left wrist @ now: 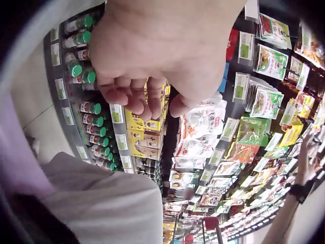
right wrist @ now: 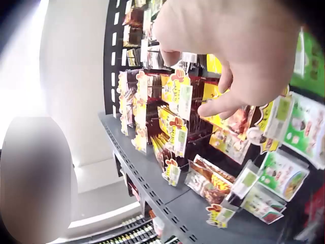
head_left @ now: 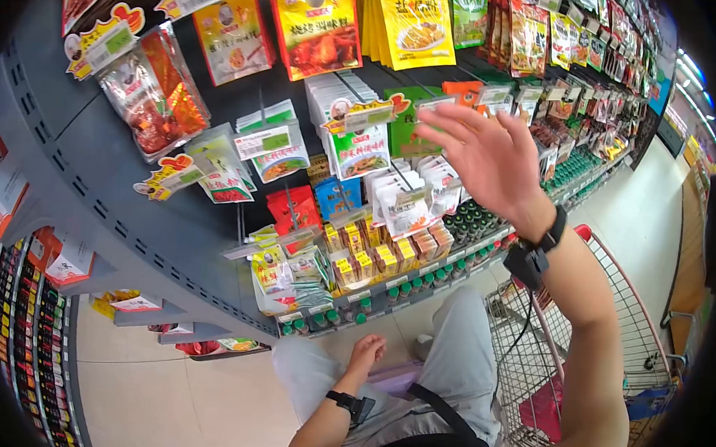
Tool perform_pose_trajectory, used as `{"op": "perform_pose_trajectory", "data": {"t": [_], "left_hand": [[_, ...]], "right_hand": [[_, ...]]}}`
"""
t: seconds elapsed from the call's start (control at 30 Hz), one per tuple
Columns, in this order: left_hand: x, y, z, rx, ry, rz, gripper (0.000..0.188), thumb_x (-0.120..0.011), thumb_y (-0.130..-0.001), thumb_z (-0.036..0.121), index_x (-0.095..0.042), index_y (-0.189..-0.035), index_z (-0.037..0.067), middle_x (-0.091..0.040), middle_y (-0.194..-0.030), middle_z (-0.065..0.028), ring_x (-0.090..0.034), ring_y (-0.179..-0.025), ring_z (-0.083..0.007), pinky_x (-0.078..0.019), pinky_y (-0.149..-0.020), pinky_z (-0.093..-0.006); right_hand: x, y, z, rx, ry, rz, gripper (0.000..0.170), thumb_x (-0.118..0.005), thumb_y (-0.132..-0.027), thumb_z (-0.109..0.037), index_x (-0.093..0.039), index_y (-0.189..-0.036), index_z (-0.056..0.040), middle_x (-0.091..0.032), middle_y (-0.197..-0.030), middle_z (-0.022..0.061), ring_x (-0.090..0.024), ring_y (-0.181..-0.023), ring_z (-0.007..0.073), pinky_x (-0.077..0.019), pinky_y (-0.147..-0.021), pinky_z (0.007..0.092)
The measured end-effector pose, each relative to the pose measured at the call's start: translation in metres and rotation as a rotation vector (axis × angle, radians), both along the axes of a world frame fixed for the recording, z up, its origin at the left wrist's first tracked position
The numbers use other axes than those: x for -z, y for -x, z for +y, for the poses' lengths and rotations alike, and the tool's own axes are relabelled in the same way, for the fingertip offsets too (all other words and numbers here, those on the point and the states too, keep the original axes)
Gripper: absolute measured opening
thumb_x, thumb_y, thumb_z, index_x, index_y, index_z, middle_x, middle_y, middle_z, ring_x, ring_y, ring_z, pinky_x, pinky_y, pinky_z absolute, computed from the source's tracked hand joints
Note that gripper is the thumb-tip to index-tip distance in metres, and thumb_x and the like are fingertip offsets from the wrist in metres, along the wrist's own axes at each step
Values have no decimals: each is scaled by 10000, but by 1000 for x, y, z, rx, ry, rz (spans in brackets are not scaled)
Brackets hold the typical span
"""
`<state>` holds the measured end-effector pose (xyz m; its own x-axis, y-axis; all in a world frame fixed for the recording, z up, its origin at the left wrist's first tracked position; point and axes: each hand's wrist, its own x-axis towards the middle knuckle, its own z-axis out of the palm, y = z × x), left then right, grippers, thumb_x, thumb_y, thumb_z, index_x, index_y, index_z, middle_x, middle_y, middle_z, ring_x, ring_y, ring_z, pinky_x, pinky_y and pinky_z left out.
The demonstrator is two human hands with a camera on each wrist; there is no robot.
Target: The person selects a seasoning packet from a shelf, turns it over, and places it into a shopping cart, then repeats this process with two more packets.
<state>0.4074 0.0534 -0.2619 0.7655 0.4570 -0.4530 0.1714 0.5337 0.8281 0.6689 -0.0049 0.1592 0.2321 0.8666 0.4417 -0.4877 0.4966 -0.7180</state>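
Observation:
In the head view the right hand [head_left: 487, 153] is raised before the hanging seasoning packets, fingers extended and apart, holding nothing. A green packet [head_left: 411, 133] and white packets [head_left: 404, 202] hang behind and below it. The right wrist view has this hand [right wrist: 231, 61] in front of a yellow and red packet [right wrist: 238, 119]; whether it touches is unclear. Low by the knees, the left hand [head_left: 367, 353] hangs with loosely bent fingers and nothing in them. From the left wrist view, the left hand [left wrist: 152, 61] appears in front of yellow boxes [left wrist: 137, 122] and green-capped bottles [left wrist: 91, 119].
A wire shopping cart [head_left: 621, 294] with a pink item stands to the right of the knees. The grey shelf frame [head_left: 139, 220] curves down the left side. Yellow packets [head_left: 413, 24] hang along the top. Tiled floor [head_left: 148, 374] lies below.

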Motion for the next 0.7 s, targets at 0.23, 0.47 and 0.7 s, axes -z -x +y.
{"op": "perform_pose_trajectory", "data": {"t": [0.23, 0.47, 0.7], "left_hand": [[-2, 17, 8, -99, 27, -23, 150, -614, -933, 205, -630, -980, 64, -610, -777, 10, -517, -644, -49, -389, -566, -202], [-2, 23, 9, -88, 45, -78, 154, -612, -937, 211, -632, -981, 65, -604, -778, 11, -507, -637, -47, -397, -571, -204], [-13, 11, 3, -41, 59, -117, 162, -607, -944, 211, -633, -989, 58, -595, -776, 13, -507, -645, -44, -390, -580, -193]], "right_hand": [[-23, 10, 103, -192, -16, 342, 836, -556, -917, -328, -85, -1445, 117, -240, -1446, 361, -410, -1316, 428, -457, -1064, 376], [-23, 4, 144, -213, -62, 451, 985, -564, -910, -307, 162, -1471, 51, -135, -1510, 322, -407, -1322, 419, -474, -1044, 389], [-24, 7, 149, -87, -19, 469, 955, -589, -905, -315, 86, -1473, 51, -285, -1421, 294, -501, -1202, 359, -468, -980, 378]]}}
